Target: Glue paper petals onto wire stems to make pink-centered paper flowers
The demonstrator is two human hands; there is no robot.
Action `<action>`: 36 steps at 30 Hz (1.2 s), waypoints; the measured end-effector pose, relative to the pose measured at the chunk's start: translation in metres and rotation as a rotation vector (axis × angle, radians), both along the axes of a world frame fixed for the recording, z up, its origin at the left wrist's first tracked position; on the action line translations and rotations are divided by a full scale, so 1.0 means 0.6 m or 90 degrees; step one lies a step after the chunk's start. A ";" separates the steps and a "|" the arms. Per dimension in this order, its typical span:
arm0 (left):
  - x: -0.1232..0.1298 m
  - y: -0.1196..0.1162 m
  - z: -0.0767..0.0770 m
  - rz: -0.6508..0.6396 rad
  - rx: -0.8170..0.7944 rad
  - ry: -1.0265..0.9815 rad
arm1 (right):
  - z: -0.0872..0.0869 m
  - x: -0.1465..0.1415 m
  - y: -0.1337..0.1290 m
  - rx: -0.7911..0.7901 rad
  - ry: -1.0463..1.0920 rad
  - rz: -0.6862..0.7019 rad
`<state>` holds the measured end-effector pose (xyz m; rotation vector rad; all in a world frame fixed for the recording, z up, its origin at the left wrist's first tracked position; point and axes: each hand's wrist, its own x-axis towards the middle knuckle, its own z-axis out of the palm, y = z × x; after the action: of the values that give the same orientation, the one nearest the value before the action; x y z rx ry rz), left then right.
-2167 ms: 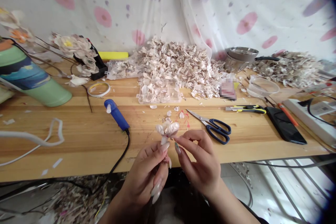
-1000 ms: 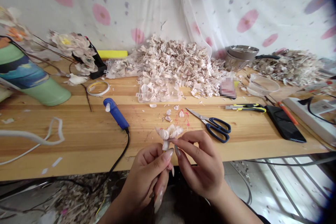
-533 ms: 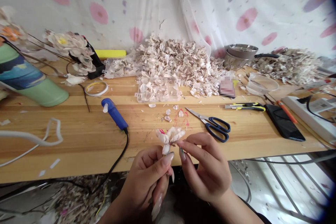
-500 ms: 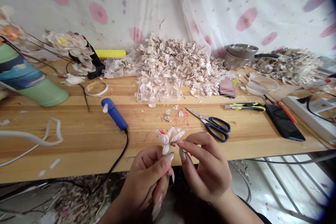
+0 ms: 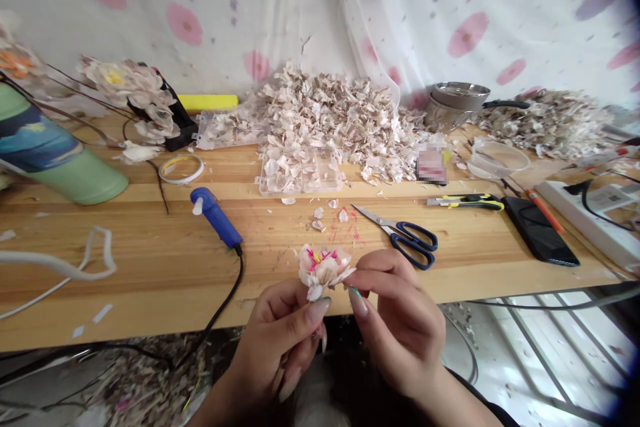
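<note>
My left hand is closed around the underside of a small handmade flower, held just above the table's front edge. Its pale petals spread outward, with pink and yellow strands showing in the middle. My right hand has its thumb and forefinger at the flower's right edge, closed on an outer petal; the exact grip is partly hidden. Several loose petals lie beyond the flower. A pair of scissors with dark blue handles rests to the right, blades partly open. On the left lies a blue glue gun.
A big heap of dried petals fills the back, with a clear compartment box before it. Tape and a green bottle are left. A utility knife, phone and power strip are right.
The flower has turned and tipped, so its pink and yellow centre shows more. My right hand has shifted slightly right, its thumb lower; my left hand keeps its hold.
</note>
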<state>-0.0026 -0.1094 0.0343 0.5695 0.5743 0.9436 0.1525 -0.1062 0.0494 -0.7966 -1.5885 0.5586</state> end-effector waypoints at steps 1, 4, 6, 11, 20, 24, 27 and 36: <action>-0.001 0.000 0.000 0.005 0.006 0.001 | 0.001 0.001 -0.002 -0.038 0.019 0.017; -0.001 0.001 -0.003 0.001 0.004 -0.019 | 0.004 0.004 -0.006 -0.074 0.042 0.031; 0.000 0.003 -0.006 -0.007 -0.007 -0.036 | 0.004 0.004 -0.008 -0.025 0.016 0.003; 0.002 0.006 -0.012 -0.002 -0.012 -0.051 | 0.001 -0.002 -0.005 0.087 -0.096 -0.043; 0.006 -0.002 -0.002 0.023 -0.018 0.035 | -0.006 -0.005 -0.006 0.129 -0.108 -0.058; 0.004 -0.009 -0.008 0.082 -0.003 0.119 | -0.008 -0.007 -0.003 0.145 -0.127 -0.053; 0.002 -0.011 -0.010 0.095 0.011 0.155 | -0.010 -0.009 0.000 0.107 -0.094 -0.045; 0.009 0.012 -0.013 0.157 0.015 0.202 | -0.018 0.002 0.004 0.011 0.019 -0.049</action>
<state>0.0026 -0.1019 0.0266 0.6854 0.9343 1.1007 0.1536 -0.1037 0.0384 -0.8288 -1.5272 0.4988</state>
